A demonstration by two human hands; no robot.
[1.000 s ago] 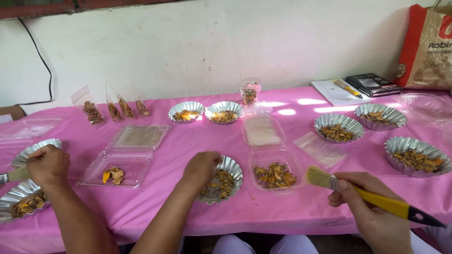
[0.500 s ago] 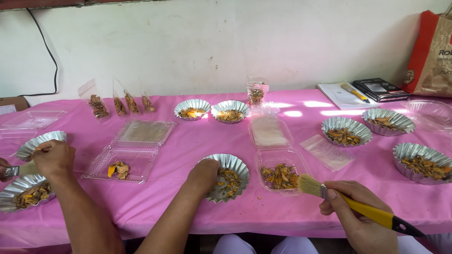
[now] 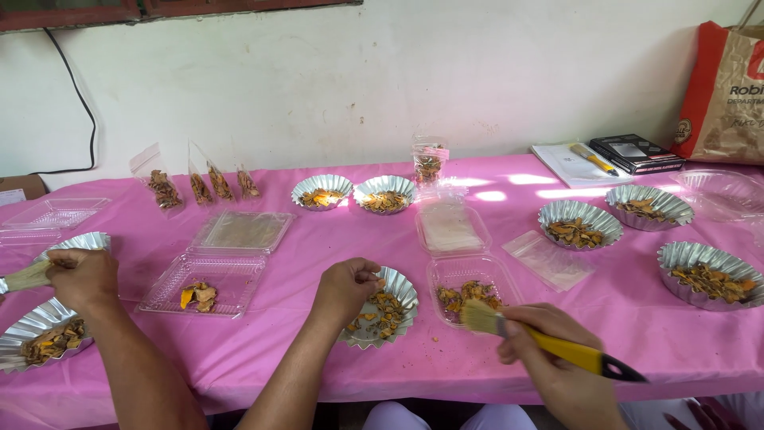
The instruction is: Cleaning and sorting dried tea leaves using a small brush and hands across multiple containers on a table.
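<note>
My left hand [image 3: 346, 288] grips the near rim of a fluted foil dish [image 3: 394, 318] that holds dried orange-brown pieces. My right hand [image 3: 549, 350] is closed around a yellow-handled brush [image 3: 557, 344]. The brush's bristles sit at the front edge of a clear plastic container [image 3: 469, 275] with more dried pieces in it. That container's open lid [image 3: 450, 227] lies behind it. At the far left, another person's hand [image 3: 79, 275] holds a second brush [image 3: 28, 277] over a foil dish [image 3: 48, 338].
The pink-covered table [image 3: 318, 247] carries several other foil dishes of dried pieces [image 3: 579, 223], an open clear clamshell [image 3: 211, 283], small clear bags [image 3: 163, 187], a flat plastic bag [image 3: 549, 259], a notebook with a pen [image 3: 577, 159] and a brown paper bag [image 3: 728, 87].
My right hand has carried the brush leftwards to the clear container's front edge. My left hand has stayed on the foil dish. The view has shifted slightly.
</note>
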